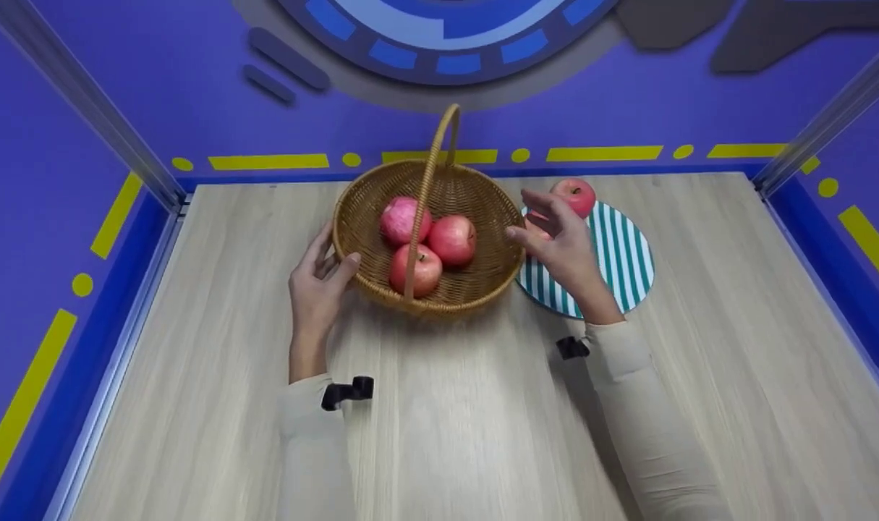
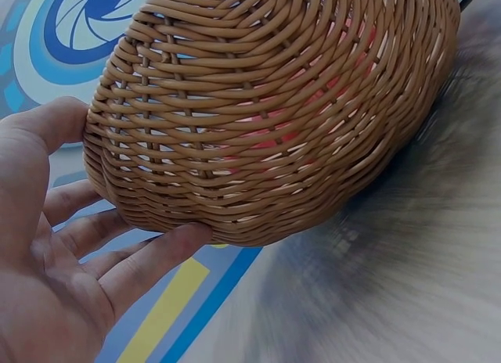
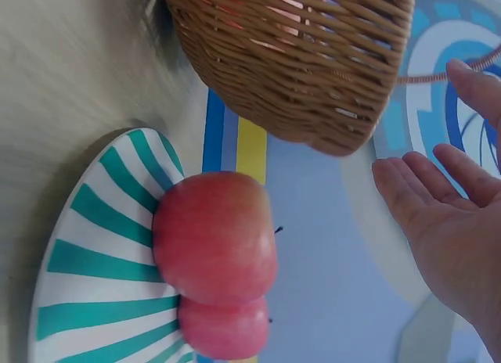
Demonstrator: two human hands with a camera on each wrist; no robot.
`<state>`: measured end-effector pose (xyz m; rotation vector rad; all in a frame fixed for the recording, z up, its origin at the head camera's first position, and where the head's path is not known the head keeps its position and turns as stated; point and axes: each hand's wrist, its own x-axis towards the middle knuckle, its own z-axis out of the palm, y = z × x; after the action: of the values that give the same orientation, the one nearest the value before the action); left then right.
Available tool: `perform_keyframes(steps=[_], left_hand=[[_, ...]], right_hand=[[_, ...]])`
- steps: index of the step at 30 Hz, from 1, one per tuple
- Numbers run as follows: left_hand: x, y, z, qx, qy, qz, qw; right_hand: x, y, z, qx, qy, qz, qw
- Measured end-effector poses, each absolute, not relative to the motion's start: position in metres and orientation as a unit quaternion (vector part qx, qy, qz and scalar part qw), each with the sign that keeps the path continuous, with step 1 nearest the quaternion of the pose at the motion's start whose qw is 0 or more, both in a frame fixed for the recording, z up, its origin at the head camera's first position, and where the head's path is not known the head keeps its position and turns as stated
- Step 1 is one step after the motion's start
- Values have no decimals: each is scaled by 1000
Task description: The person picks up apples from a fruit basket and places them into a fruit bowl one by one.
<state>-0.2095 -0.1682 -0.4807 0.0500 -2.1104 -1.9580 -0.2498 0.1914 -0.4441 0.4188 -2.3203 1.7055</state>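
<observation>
A round brown wicker basket (image 1: 493, 271) with a tall arched handle (image 1: 430, 170) contains three red apples: one mottled pink (image 1: 403, 219), one at right (image 1: 453, 239), one in front (image 1: 419, 269). At its left side my left hand (image 1: 320, 293) holds the basket, thumb by the rim and fingers against the weave (image 2: 235, 113). Close to the right rim, my right hand (image 1: 562, 250) has its fingers extended; in the right wrist view they stand apart from the basket (image 3: 313, 58). Beneath that hand, two apples (image 3: 215, 238) (image 3: 227, 328) rest on a green-and-white striped plate (image 3: 94, 261).
The light wood table (image 1: 439, 420) is bounded at the back and sides by blue-purple panels (image 1: 157, 94) with yellow markings. The striped plate lies to the right of the basket. A black wrist mount (image 1: 347, 392) sits on the left sleeve.
</observation>
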Motion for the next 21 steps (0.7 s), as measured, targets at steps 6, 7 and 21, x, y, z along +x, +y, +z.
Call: perform_keyframes(steps=[6,7,21], left_hand=[[-210,-170,-480,13,-731,-668,134],[-210,-170,-480,13,-731,-668,136],[-211,-166,-477,14,-727,-672,139]], right_hand=[[-255,175,-444,171,-822,537,80],[-256,172,-444,174,-832,523,70],[-267,154,-450,205,-896,393,37]])
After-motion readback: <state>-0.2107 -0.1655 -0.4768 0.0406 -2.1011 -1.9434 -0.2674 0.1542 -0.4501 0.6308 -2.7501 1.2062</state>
